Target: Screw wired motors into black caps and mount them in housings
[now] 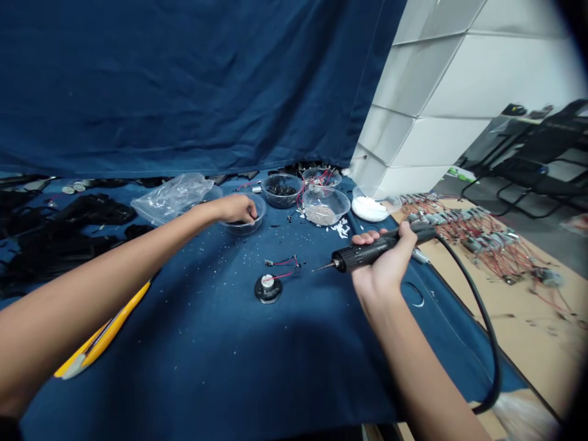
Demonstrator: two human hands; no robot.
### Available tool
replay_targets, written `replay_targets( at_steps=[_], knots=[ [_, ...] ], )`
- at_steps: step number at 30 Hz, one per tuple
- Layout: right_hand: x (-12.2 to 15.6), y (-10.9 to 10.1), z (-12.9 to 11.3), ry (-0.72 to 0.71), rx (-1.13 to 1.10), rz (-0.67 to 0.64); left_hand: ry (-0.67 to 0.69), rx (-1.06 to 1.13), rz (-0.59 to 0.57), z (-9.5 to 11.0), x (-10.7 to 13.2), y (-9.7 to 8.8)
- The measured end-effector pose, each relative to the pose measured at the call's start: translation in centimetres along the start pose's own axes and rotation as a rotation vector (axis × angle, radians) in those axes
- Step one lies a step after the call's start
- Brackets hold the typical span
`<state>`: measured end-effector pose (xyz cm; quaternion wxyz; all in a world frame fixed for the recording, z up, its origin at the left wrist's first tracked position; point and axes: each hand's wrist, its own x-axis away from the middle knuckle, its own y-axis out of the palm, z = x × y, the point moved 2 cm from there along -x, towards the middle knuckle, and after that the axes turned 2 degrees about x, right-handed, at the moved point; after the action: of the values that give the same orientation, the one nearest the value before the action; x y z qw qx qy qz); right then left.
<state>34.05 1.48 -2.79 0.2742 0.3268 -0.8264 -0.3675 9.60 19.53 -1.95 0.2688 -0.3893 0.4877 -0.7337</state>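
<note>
My right hand (383, 263) is wrapped round a black corded electric screwdriver (362, 254), its bit pointing left over the cloth. My left hand (239, 209) reaches into a clear plastic bowl (245, 228), fingers curled together; whatever they pinch is hidden. Dark bits lie inside that bowl. Between the hands and nearer to me sits a small round black part with a white motor (267, 282) on top. Red wires (287, 263) run from it to a small connector.
Behind stand bowls of black parts (281, 191), red-wired pieces (321, 177), small screws (320, 214) and white bits (369, 208). A plastic bag (172, 197) and black parts (87, 211) lie left, yellow-handled pliers (108, 334) nearer. Wired motors (478, 229) cover cardboard at right.
</note>
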Motion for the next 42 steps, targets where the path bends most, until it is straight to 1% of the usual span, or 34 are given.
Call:
replay_targets(
  at_steps=[2,4,7,11,14,16,17,19,20,21,22,23,25,26,28,30,35,38,42],
  knots=[
    [-0.1,-0.1,0.2,0.003,0.014,0.001,-0.023,-0.025,-0.077,-1.1,-2.6,0.7],
    [-0.2,-0.2,0.3,0.011,0.021,0.013,-0.024,-0.028,-0.113,-1.4,-3.7,1.3],
    [-0.3,-0.3,0.4,0.014,0.018,0.029,-0.017,-0.037,-0.124,-1.3,-3.6,1.6],
    [-0.4,-0.4,0.5,0.025,0.013,0.04,-0.005,-0.029,-0.044,-0.8,-2.9,0.8],
    [-0.4,-0.5,0.6,0.028,0.008,0.046,-0.004,-0.016,0.099,0.2,-1.5,-0.4],
    [-0.5,-0.5,0.5,0.042,-0.008,0.049,-0.008,-0.013,0.239,1.7,0.6,-1.0],
    [-0.5,-0.5,0.5,0.051,-0.02,0.049,-0.002,-0.005,0.328,2.8,2.0,-1.1],
    [-0.4,-0.5,0.4,0.077,-0.051,0.042,0.029,0.022,0.501,5.6,5.4,-0.2],
    [-0.3,-0.4,0.4,0.095,-0.068,0.037,0.091,0.109,0.652,7.2,7.3,0.6],
    [-0.2,-0.3,0.5,0.115,-0.086,0.032,0.166,0.203,0.733,8.8,9.1,1.7],
    [0.0,-0.3,0.6,0.136,-0.102,0.03,0.226,0.291,0.78,10.3,10.7,3.0],
    [0.1,-0.2,0.7,0.155,-0.112,0.031,0.279,0.359,0.783,11.6,12.0,4.5],
    [0.5,-0.1,1.0,0.184,-0.116,0.043,0.31,0.494,0.778,13.5,13.8,6.9],
    [0.7,-0.1,1.1,0.193,-0.111,0.047,0.319,0.557,0.764,14.0,14.2,7.9],
    [1.0,-0.1,1.5,0.199,-0.093,0.049,0.334,0.64,0.753,14.6,14.6,9.0],
    [1.2,0.0,1.8,0.199,-0.077,0.045,0.348,0.664,0.754,14.6,14.6,9.3],
    [1.2,-0.2,2.4,0.185,-0.056,0.042,0.37,0.63,0.749,14.1,14.5,9.2],
    [1.1,-0.3,2.7,0.171,-0.038,0.044,0.37,0.585,0.747,14.0,14.6,9.3],
    [1.0,-0.4,3.1,0.158,-0.015,0.057,0.34,0.491,0.771,13.9,14.4,9.7]
  ],
)
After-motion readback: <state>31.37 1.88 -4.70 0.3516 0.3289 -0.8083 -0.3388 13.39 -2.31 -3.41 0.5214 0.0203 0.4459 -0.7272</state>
